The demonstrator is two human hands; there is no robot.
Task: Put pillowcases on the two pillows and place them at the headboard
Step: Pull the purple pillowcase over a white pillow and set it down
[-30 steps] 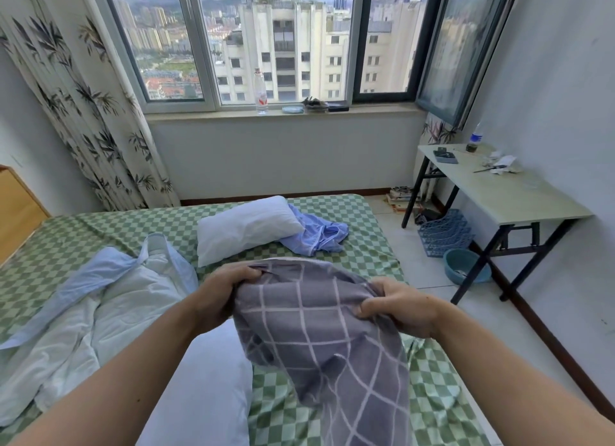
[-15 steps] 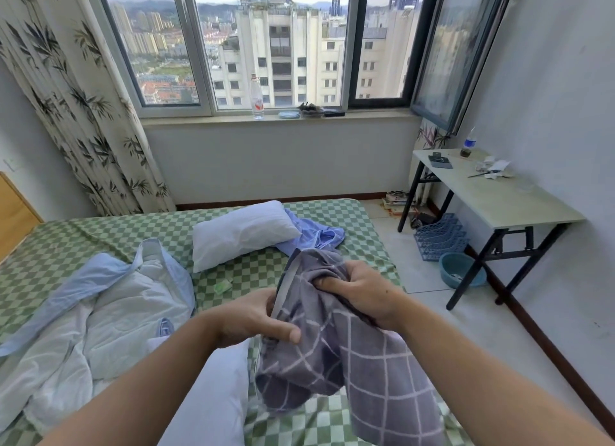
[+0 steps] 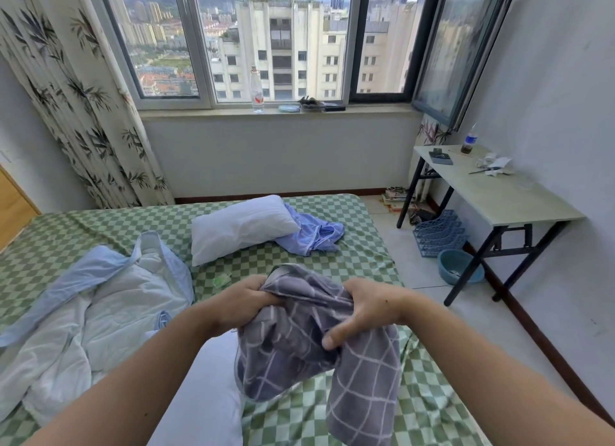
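A grey pillowcase (image 3: 319, 355) with a white grid pattern hangs bunched above the bed. My left hand (image 3: 243, 304) grips its upper left edge, and my right hand (image 3: 362, 307) grips its upper right edge with the fingers curled into the cloth. Below my left forearm lies a bare white pillow (image 3: 206, 395), partly hidden by the arm. A second bare white pillow (image 3: 241, 227) lies further off on the green checked bed (image 3: 83, 232). A blue pillowcase (image 3: 314, 234) lies crumpled at that pillow's right end.
A white and light blue duvet (image 3: 100, 312) lies rumpled on the bed's left. The wooden headboard (image 3: 13, 212) shows at the far left. A desk (image 3: 492, 192), a blue rack (image 3: 439, 232) and a basin (image 3: 459, 267) stand on the floor to the right.
Both hands have regripped and gathered the grey pillowcase into a tighter bunch. The left hand moved up to the cloth's top edge, and the hands now sit a little further apart than half a second ago.
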